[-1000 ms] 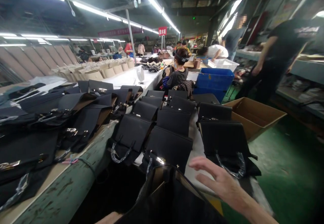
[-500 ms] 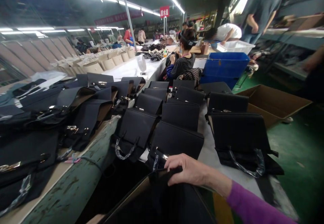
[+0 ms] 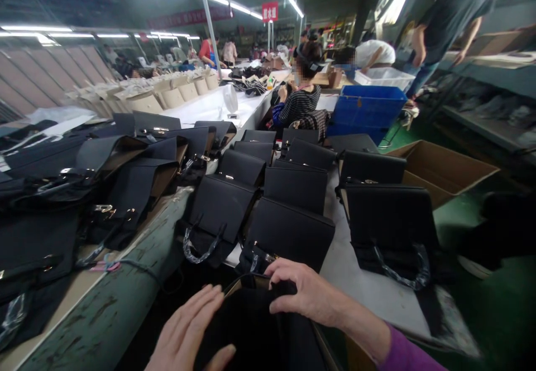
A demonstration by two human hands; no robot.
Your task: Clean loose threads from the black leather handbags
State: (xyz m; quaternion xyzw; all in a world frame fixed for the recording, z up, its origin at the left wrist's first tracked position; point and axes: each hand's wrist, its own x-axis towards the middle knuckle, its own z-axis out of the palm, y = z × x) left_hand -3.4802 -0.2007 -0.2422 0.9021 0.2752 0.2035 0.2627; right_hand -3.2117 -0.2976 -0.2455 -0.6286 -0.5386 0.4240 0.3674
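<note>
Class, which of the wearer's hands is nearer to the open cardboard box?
Right. The right hand, at the nearest black bag, is left of the cardboard box; the left hand is farther left.

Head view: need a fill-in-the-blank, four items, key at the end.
1. The right hand holds the edge of a bag coloured ____.
2. The sleeve on the right arm is coloured ____.
3. In the picture, the cardboard box lies to the ____ of the blue bin.
4. The hanging sign has white characters on ____.

Missing words: black; purple; right; red.
</note>
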